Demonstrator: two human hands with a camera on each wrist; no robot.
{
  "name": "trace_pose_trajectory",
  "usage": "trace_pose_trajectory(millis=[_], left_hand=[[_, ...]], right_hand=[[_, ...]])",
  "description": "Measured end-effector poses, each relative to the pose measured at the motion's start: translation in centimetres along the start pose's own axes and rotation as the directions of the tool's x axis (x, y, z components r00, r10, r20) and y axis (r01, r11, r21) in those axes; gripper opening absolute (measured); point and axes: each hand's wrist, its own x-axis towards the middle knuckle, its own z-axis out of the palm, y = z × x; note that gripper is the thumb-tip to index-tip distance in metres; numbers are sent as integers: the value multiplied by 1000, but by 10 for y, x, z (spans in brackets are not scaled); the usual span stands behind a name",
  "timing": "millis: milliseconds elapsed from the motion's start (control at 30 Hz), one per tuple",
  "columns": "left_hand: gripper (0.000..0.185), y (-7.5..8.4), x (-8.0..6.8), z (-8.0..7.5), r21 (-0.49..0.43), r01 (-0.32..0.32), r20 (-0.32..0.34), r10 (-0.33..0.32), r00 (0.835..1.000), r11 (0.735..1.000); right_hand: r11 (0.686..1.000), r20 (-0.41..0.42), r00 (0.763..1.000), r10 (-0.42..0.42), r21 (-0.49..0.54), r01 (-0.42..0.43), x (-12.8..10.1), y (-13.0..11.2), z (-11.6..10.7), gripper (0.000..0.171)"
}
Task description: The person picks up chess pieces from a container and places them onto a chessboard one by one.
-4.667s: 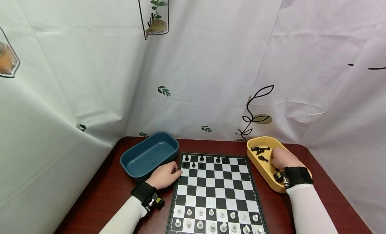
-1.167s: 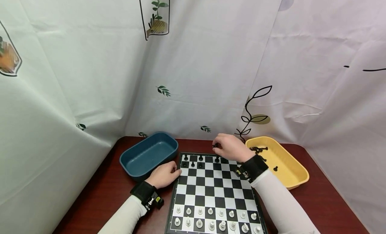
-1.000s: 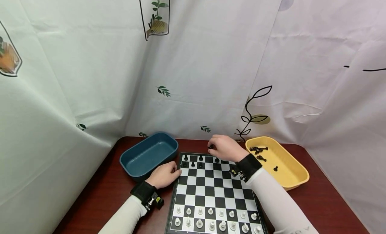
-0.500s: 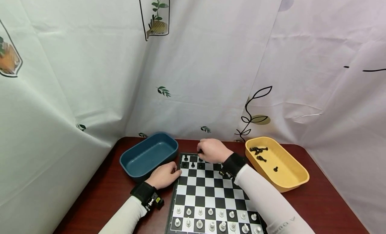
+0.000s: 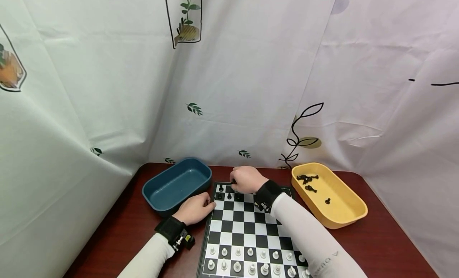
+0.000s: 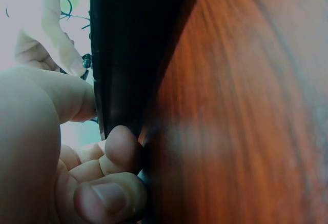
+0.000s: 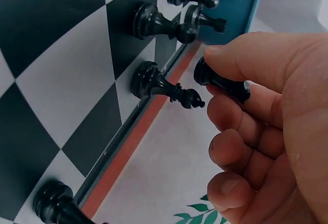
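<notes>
Our right hand [image 5: 245, 179] reaches across the far edge of the black-and-white checkered chessboard [image 5: 251, 226], thumb and forefinger pinched round a small black plastic chess piece [image 7: 221, 83], which the right wrist view shows lying sideways in the grip just over the back row; we judge it is held by its narrow middle so that its base stays free. Our left hand [image 5: 195, 208] rests with fingers curled against the board's left edge, the fingertips [image 6: 123, 147] pressed to the dark rim, which we take for a steadying hold on a light board. In the right wrist view we count three black pieces standing in a cluster toward the far corner [image 7: 177, 8], one more [image 7: 159, 85] just beside the held piece, and another [image 7: 54, 203] further along the row. From the head view only three black pieces show clear of the hand on the far rows, the others being hidden behind it. The white pieces [image 5: 251, 260] stand in two rows at the near edge; we count about seven in the front row, while the back row is cut by the frame and the sleeve. The yellow oval plastic tray [image 5: 344, 218] to the right holds a small cluster of black pieces [image 5: 308, 177] too tangled to count, plus two lying apart. The dark blue oval plastic tray [image 5: 154, 194] sits to the left, on the reddish-brown wooden table [image 5: 118, 234].
</notes>
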Motion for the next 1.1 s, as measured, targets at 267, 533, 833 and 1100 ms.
trace_pose_trajectory(millis=[267, 533, 833, 1100], left_hand=[[31, 0, -1, 0, -10, 11, 7, -11, 1000, 1000], [31, 0, 0, 0, -3, 8, 5, -8, 1000, 1000], [31, 1, 0, 0, -3, -6, -2, 6, 1000, 1000], [31, -1, 1, 1, -2, 0, 1, 0, 1000, 1000]], right_hand=[[999, -3, 1000, -16, -37, 16, 10, -2, 8, 6], [998, 10, 999, -42, -53, 43, 15, -1, 14, 12], [999, 44, 999, -29, -37, 31, 16, -4, 14, 16], [999, 77, 997, 5, -35, -2, 19, -5, 15, 13]])
